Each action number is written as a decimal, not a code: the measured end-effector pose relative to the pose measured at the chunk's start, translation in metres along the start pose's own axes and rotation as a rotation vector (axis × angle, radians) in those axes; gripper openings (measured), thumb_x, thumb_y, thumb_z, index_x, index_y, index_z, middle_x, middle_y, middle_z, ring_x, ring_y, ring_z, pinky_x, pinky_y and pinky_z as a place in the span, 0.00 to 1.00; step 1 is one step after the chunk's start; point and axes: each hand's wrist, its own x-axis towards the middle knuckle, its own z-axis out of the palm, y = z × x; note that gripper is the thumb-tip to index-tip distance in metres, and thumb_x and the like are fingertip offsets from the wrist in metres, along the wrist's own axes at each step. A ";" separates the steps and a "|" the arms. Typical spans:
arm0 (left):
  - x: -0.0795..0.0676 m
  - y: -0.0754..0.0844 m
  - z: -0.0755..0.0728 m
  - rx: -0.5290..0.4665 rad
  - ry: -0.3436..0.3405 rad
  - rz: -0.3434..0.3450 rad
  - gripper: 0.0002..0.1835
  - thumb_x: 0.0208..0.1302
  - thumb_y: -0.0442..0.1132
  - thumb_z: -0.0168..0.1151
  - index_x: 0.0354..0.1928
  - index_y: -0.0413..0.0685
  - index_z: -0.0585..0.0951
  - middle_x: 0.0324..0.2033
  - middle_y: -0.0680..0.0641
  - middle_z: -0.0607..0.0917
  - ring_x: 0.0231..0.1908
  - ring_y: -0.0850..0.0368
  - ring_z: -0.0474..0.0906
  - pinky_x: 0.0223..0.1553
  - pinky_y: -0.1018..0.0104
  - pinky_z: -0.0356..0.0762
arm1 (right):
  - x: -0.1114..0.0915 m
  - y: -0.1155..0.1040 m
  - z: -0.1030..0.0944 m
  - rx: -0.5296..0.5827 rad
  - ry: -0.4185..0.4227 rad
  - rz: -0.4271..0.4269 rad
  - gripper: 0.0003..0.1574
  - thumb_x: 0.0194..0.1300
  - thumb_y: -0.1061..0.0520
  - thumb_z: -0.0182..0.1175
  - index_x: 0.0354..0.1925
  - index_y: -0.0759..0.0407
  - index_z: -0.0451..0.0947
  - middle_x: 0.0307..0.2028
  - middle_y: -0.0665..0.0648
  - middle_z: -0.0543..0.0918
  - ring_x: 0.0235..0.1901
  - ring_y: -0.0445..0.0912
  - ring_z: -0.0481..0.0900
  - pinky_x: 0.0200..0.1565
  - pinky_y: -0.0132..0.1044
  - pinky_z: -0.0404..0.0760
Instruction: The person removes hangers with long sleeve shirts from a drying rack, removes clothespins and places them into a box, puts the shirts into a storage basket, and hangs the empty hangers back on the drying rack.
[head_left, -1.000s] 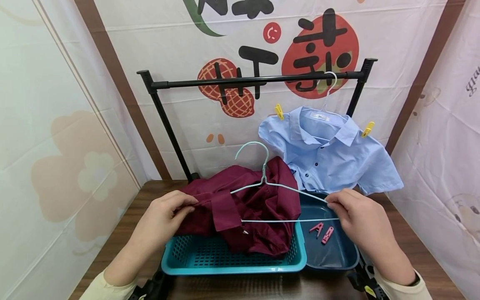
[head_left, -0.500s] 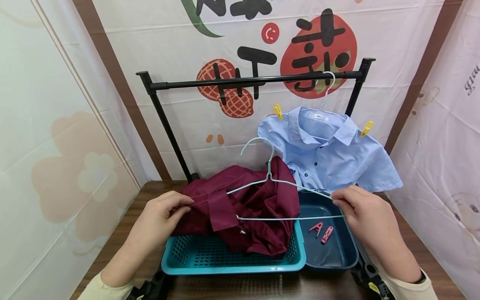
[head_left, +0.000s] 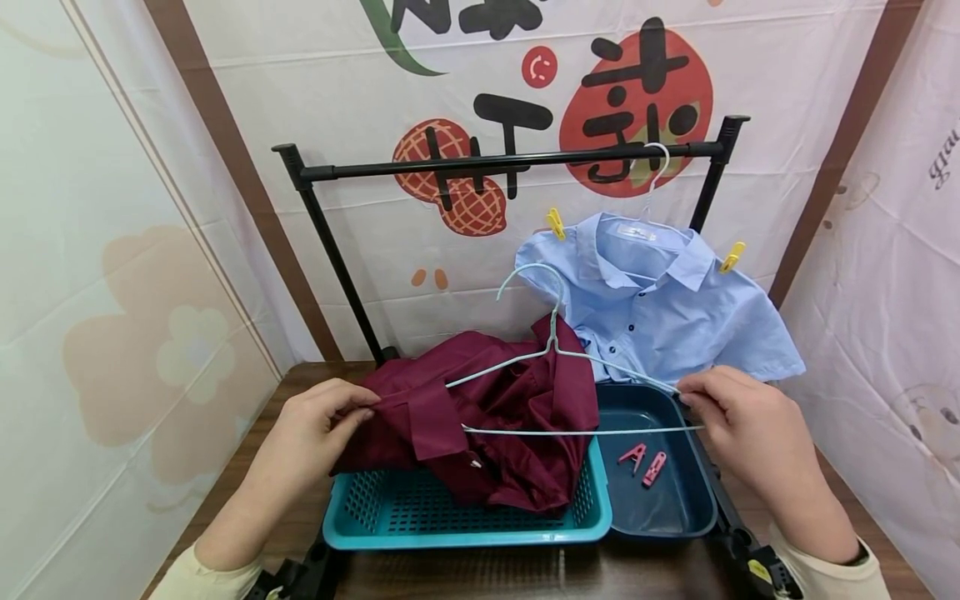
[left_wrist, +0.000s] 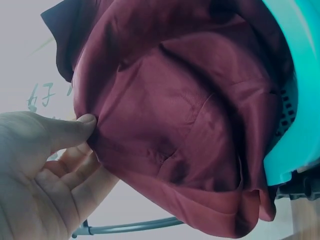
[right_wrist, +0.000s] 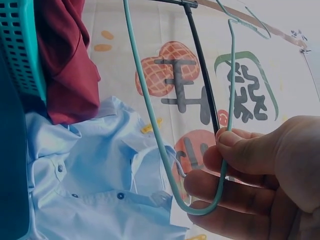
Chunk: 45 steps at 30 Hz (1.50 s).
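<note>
A dark red shirt lies bunched over a teal basket. With thumb and fingers my left hand pinches the shirt's edge at the left; the left wrist view shows this hand gripping the cloth. A pale green wire hanger has its left end inside the shirt by the collar, so that end is hidden. My right hand holds the hanger's right end. In the right wrist view, thumb and fingers of the hand pinch the hanger's wire.
A light blue shirt hangs on a white hanger from the black rack, with yellow clothespins at its shoulders. A dark blue tray beside the basket holds two pink clothespins. Printed cloth surrounds the table.
My right hand has moved right and slightly up with the hanger, whose hook has shifted up and right. My left hand has drawn the shirt's edge slightly left.
</note>
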 end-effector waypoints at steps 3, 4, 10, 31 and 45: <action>0.000 -0.002 -0.001 0.006 0.005 -0.005 0.14 0.57 0.28 0.75 0.40 0.56 0.88 0.37 0.58 0.87 0.35 0.64 0.81 0.34 0.66 0.81 | 0.000 0.003 -0.002 -0.006 0.001 -0.005 0.12 0.54 0.67 0.75 0.37 0.55 0.86 0.31 0.49 0.86 0.28 0.44 0.82 0.31 0.47 0.82; 0.001 -0.003 -0.001 0.008 0.007 -0.006 0.14 0.57 0.28 0.75 0.40 0.56 0.88 0.37 0.58 0.87 0.35 0.64 0.80 0.34 0.66 0.81 | 0.000 0.004 -0.002 -0.006 0.001 -0.006 0.12 0.54 0.67 0.75 0.37 0.55 0.86 0.31 0.49 0.86 0.28 0.44 0.82 0.31 0.46 0.82; 0.002 -0.006 -0.002 0.023 0.013 -0.022 0.13 0.57 0.28 0.75 0.39 0.56 0.88 0.37 0.57 0.87 0.36 0.62 0.80 0.34 0.66 0.79 | 0.000 0.009 -0.005 -0.007 0.019 -0.015 0.14 0.52 0.67 0.76 0.37 0.54 0.87 0.32 0.48 0.86 0.29 0.45 0.82 0.33 0.37 0.78; 0.002 -0.010 -0.003 0.042 -0.025 -0.076 0.12 0.59 0.30 0.74 0.37 0.58 0.88 0.36 0.57 0.87 0.36 0.60 0.81 0.35 0.61 0.80 | -0.001 0.028 -0.016 -0.006 0.073 -0.043 0.16 0.51 0.68 0.77 0.36 0.53 0.87 0.33 0.49 0.88 0.29 0.43 0.81 0.34 0.34 0.73; 0.000 -0.016 -0.002 0.043 -0.095 -0.144 0.11 0.61 0.32 0.74 0.37 0.60 0.90 0.37 0.57 0.88 0.35 0.60 0.80 0.34 0.63 0.78 | -0.005 0.042 -0.024 0.011 0.092 -0.028 0.17 0.48 0.70 0.77 0.36 0.55 0.88 0.33 0.51 0.89 0.34 0.33 0.76 0.37 0.33 0.73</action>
